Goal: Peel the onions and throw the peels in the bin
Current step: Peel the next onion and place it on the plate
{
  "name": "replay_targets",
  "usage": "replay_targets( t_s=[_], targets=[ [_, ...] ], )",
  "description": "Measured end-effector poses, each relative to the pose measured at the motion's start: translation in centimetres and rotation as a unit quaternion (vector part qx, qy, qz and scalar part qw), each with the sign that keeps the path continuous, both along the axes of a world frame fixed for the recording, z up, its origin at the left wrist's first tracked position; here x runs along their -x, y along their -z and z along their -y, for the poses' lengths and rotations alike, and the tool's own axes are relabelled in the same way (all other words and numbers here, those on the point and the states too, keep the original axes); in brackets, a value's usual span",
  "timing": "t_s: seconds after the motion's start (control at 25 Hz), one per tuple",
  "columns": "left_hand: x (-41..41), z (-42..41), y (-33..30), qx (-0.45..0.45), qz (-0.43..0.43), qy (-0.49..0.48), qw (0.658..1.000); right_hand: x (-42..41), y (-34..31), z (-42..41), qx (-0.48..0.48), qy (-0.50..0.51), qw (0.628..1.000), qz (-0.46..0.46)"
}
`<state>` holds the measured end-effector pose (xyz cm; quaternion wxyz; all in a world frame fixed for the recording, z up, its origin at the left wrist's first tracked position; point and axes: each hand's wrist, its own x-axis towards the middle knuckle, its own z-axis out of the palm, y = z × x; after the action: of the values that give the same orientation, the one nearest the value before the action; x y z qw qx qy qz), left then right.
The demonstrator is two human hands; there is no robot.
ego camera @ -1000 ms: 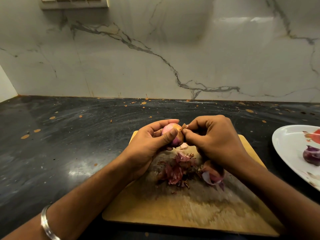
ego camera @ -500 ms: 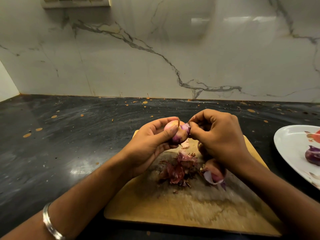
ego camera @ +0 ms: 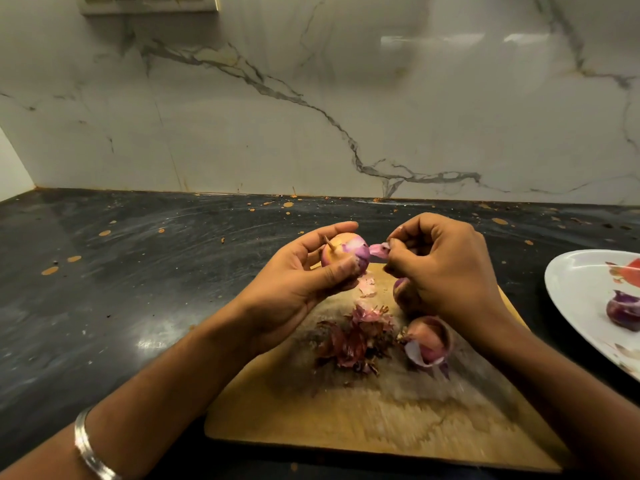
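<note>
My left hand grips a small red onion above the far edge of the wooden cutting board. My right hand pinches a strip of purple peel that still hangs on the onion's right side. A heap of dry red peels lies in the middle of the board. Another onion with loose skin lies on the board below my right wrist. A further onion shows partly under my right hand. No bin is in view.
A white plate at the right edge carries a peeled purple onion. The dark stone counter spreads to the left, speckled with small bits. A marble wall closes the back.
My right hand has drawn a strip of peel away from the onion to the right, baring more purple flesh. My left hand has turned the onion a little.
</note>
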<state>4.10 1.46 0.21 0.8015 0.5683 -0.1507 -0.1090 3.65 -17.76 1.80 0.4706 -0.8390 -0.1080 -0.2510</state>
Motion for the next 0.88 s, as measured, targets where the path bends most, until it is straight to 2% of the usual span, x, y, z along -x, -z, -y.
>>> replay_targets(
  t_s=[0.36,0.48,0.68,0.76,0.88],
  targets=[
    [-1.3,-0.4,0.3,0.080,-0.048,-0.045,0.995,0.3,0.2,0.0,0.053,-0.018,0.998,0.002],
    [-1.3,-0.4,0.4,0.110,-0.070,-0.037,0.991,0.5,0.2,-0.3,0.134,-0.030,0.990,0.022],
    [-1.1,-0.3,0.3,0.080,-0.076,-0.023,0.994,1.1,0.0,-0.6,0.187,-0.131,0.973,0.017],
    [-1.1,-0.3,0.4,0.065,-0.071,-0.033,0.995,1.2,-0.1,-0.5,0.171,-0.130,0.976,0.036],
    [-1.2,-0.4,0.5,0.048,-0.054,-0.046,0.996,0.8,-0.3,0.1,0.070,-0.071,0.994,0.037]
  ],
)
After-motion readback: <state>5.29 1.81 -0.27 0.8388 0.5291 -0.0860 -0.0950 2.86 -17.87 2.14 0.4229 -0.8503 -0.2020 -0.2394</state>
